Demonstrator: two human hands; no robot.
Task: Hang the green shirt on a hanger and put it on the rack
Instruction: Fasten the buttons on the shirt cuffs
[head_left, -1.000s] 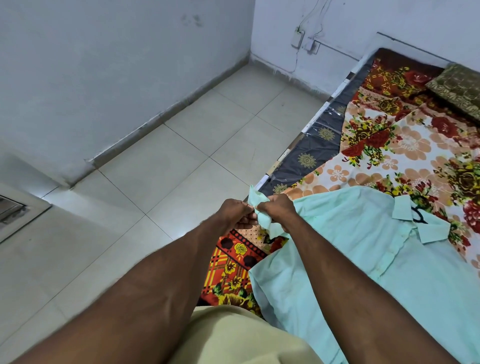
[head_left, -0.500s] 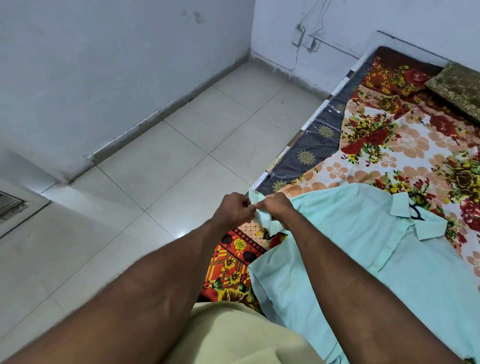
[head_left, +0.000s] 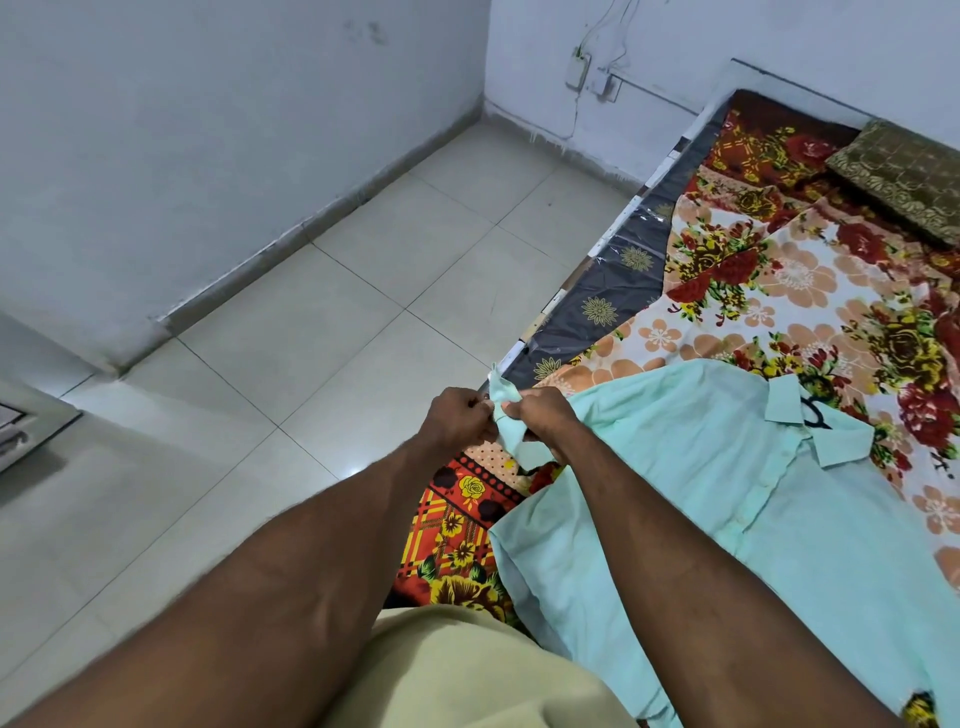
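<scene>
1. The green shirt (head_left: 701, 493) lies flat and front up on the bed (head_left: 779, 291). Its collar (head_left: 785, 399) points toward the bed's middle and its hem points toward you.
2. A black hanger hook (head_left: 815, 418) pokes out at the collar, so the hanger looks already inserted. The rest of it is hidden under the fabric.
3. One sleeve cuff (head_left: 506, 410) is lifted off the bed at the floor-side edge. Your left hand (head_left: 457, 421) and right hand (head_left: 540, 421) meet there, fingers curled, each pinching the cuff from its own side.
4. My read: a two-handed pinch on that little cloth means cuff work, such as straightening, unrolling or buttoning. I cannot tell which, because the fingertips are buried in the folds.
5. Keeping the shirt flat on the bed makes sense. The bed carries the weight while you tidy the sleeve, so nothing drags on the hanger.
6. Progress: the hanger step looks nearly done and the rack step is not started. The rack is not in view.
7. Likely next: release the cuff, take the hook at the collar and lift the shirt off the bed. Check that both shoulders are seated first, since thin fabric slides off a loose side.
</scene>
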